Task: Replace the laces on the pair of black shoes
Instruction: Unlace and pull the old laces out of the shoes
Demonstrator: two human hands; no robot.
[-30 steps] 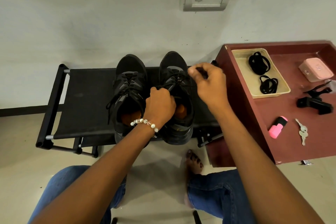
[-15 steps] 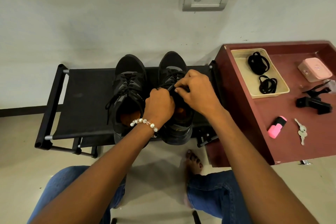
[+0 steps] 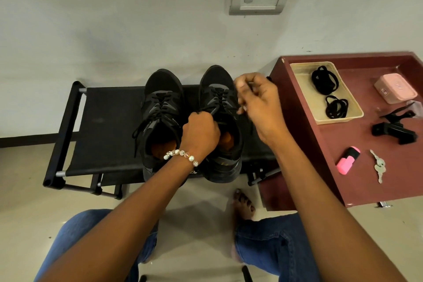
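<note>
shoes: two black shoes, left shoe (image 3: 161, 117) and right shoe (image 3: 220, 121), side by side on black worktop (image 3: 107, 130) | left hand (image 3: 201, 131): fist gripping right shoe's tongue | right hand (image 3: 258, 103): pinching lace (image 3: 207, 109) | spare laces (image 3: 325, 80): beige tray (image 3: 304, 89)

Both forearms reach forward from the lower edge of the view toward the right-hand black shoe (image 3: 219, 121). The left hand (image 3: 201, 133), wrist beaded, is curled in a fist over that shoe's opening, gripping its lace. The right hand (image 3: 258, 103) is raised just right of the shoe's tongue, fingertips pinched together.
</note>
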